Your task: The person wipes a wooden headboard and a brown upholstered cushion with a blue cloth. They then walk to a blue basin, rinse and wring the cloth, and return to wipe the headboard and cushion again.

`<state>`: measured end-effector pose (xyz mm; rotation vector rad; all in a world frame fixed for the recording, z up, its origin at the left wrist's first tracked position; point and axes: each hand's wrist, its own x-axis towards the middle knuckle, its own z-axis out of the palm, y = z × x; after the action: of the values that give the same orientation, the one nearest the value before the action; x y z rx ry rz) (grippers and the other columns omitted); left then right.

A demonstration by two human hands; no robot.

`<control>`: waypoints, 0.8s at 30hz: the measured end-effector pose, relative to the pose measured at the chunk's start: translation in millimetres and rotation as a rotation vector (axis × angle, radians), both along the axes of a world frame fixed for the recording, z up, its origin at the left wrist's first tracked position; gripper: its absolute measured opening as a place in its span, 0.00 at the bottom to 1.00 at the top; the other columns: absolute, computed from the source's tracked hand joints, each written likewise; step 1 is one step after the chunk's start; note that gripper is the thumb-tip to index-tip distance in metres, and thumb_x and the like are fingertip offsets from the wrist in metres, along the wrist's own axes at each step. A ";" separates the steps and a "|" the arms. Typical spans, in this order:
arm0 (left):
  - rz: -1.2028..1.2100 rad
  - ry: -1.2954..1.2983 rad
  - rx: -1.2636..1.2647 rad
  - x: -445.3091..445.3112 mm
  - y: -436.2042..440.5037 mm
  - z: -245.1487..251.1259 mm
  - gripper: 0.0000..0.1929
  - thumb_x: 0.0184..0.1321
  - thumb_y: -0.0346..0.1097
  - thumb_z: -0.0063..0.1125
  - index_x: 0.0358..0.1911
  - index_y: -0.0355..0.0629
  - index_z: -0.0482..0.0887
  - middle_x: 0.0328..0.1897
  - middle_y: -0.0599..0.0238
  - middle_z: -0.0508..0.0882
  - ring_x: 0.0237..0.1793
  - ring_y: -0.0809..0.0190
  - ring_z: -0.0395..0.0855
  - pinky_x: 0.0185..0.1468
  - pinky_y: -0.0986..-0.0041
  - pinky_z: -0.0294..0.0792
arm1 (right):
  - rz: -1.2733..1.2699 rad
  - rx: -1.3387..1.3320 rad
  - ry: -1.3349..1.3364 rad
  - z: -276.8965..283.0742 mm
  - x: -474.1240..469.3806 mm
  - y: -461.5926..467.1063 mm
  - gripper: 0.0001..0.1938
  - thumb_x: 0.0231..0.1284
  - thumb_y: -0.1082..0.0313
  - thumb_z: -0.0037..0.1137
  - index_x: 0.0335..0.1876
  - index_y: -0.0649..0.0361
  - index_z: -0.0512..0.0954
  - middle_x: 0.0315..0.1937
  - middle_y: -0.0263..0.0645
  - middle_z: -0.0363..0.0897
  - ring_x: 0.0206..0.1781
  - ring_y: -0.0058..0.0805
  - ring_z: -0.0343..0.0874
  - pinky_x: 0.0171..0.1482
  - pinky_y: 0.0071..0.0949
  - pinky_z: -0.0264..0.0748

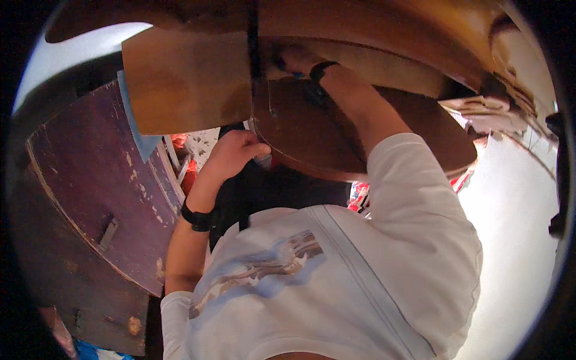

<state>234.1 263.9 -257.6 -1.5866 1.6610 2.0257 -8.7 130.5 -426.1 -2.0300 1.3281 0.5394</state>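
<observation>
My right hand [299,58] reaches over a dark brown wooden board [310,130] into the shadowed inside of a wooden cabinet. It is blurred, with a bit of blue material [298,75] showing beneath it; whether the fingers grip that is unclear. Close to the board's near left edge is my left hand [231,153], its fingers curled and the thumb pointing right. A small greyish thing [263,160] shows just below that thumb, and I cannot tell if it is held. Each wrist wears a black band. An orange-brown wooden panel [189,85] stands above my left hand.
At left is a worn purple-brown wooden panel [99,180] with chipped paint and a blue strip [135,121] along its edge. Stacked folded material [490,108] lies at right. Red-and-white packaging [358,193] shows under the board. A brown wooden top [382,18] overhangs my right hand.
</observation>
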 end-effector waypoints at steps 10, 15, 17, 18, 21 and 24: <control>0.525 0.267 -0.270 40.5 3.3 99.2 0.19 0.56 0.28 0.66 0.53 0.35 0.80 0.47 0.59 0.86 0.46 0.61 0.84 0.50 0.72 0.75 | -0.682 0.491 -0.881 255.8 28.9 62.3 0.35 0.39 0.51 0.71 0.53 0.67 0.77 0.41 0.48 0.84 0.42 0.38 0.84 0.43 0.35 0.81; 0.786 -0.065 -0.586 116.6 56.4 127.3 0.15 0.62 0.28 0.61 0.51 0.35 0.78 0.45 0.62 0.83 0.44 0.63 0.82 0.46 0.72 0.76 | -0.675 0.626 -1.198 286.2 188.6 105.7 0.51 0.41 0.47 0.73 0.70 0.66 0.58 0.48 0.56 0.80 0.51 0.45 0.81 0.49 0.34 0.80; 0.976 -0.090 -0.322 175.9 88.2 130.7 0.11 0.65 0.30 0.58 0.49 0.37 0.79 0.42 0.64 0.82 0.40 0.65 0.82 0.44 0.71 0.76 | -0.499 1.001 -1.102 275.4 213.2 115.2 0.59 0.45 0.45 0.75 0.77 0.64 0.45 0.62 0.65 0.67 0.59 0.50 0.78 0.42 0.42 0.85; 1.045 -0.011 -0.240 210.4 107.1 127.7 0.11 0.66 0.31 0.57 0.50 0.37 0.79 0.43 0.64 0.82 0.39 0.64 0.82 0.43 0.70 0.76 | -0.474 1.068 -1.063 271.1 227.7 114.3 0.58 0.48 0.43 0.72 0.77 0.63 0.46 0.65 0.65 0.64 0.62 0.51 0.75 0.44 0.43 0.84; 1.317 0.070 -0.032 308.2 179.9 90.7 0.11 0.65 0.30 0.56 0.49 0.36 0.79 0.41 0.62 0.82 0.36 0.61 0.81 0.39 0.67 0.75 | -0.127 0.891 -0.944 263.0 244.0 119.0 0.50 0.49 0.46 0.71 0.75 0.60 0.56 0.67 0.63 0.64 0.62 0.55 0.74 0.55 0.49 0.78; 1.413 -0.161 0.223 378.0 265.4 31.0 0.10 0.63 0.28 0.55 0.46 0.34 0.79 0.38 0.59 0.80 0.34 0.59 0.78 0.34 0.63 0.72 | 0.011 0.717 -0.849 253.4 250.1 123.0 0.45 0.51 0.47 0.70 0.71 0.62 0.64 0.62 0.61 0.71 0.59 0.54 0.76 0.57 0.51 0.76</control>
<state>612.2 529.3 -226.6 -3.0992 0.0075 2.1322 241.4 253.5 -172.8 -1.3877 0.4961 0.0809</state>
